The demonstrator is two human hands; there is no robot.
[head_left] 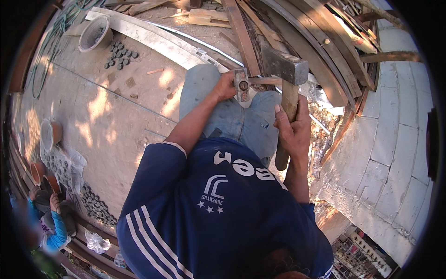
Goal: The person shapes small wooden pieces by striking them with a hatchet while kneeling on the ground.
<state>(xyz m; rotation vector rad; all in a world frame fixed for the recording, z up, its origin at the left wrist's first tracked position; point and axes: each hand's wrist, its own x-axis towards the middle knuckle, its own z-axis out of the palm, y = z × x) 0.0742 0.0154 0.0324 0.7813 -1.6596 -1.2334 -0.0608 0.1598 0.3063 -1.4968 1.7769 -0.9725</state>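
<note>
My right hand [293,125] is wrapped round the wooden handle [289,102] of a sledgehammer held upright, its heavy grey head [285,66] above my fist. My left hand [225,87] is closed by my knee on a smaller hammer [242,84]; its worn metal head faces up, and the grip itself is mostly hidden. A wooden stick [265,81] runs out to the right from behind that head; whether it joins the hammer cannot be seen. Both hands are over my legs in blue jeans [218,118], and the two hammer heads are apart.
Long boards [320,51] are piled ahead and to the right, beside a pale block ledge [371,135]. At the far left a bucket [95,35] stands near small dark round pieces [121,56]. Another person [51,218] sits at lower left near orange pots [37,173].
</note>
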